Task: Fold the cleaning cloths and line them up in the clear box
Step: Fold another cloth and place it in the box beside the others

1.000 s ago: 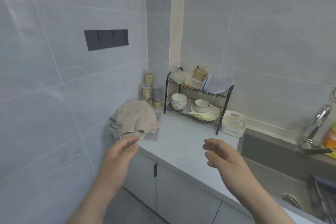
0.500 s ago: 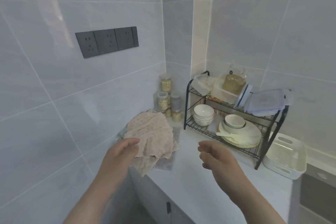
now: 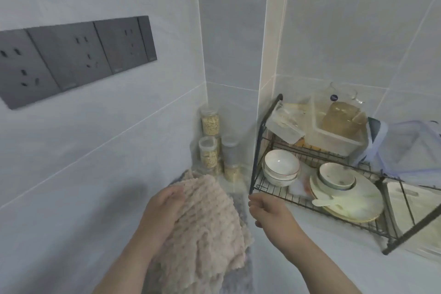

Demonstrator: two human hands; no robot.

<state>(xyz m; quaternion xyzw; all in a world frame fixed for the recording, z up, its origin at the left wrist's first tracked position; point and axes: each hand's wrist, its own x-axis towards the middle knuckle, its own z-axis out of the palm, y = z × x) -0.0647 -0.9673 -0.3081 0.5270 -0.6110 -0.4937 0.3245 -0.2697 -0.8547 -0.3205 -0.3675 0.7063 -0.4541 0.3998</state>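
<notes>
Left wall: dark socket panel (image 3: pixel 71 59). Near centre-left: left hand (image 3: pixel 162 210) pressed into the left edge of the beige cloth (image 3: pixel 210 229), fingers curled into the fabric, gripping it. Cloth rumpled, heaped over a grey cloth (image 3: pixel 238 270) at the countertop's (image 3: pixel 298 277) left end, near the wall. Far corner: stacked jars (image 3: pixel 210 124) of grain. Right hand (image 3: pixel 269 212) just right of the beige cloth, apart from it, fingers loosely curled, holding nothing, close to the wire rack's (image 3: pixel 260 141) near-left leg. Rack's lower tier: stacked bowls (image 3: pixel 281 167), then a plate (image 3: pixel 362 205) bearing another bowl.
</notes>
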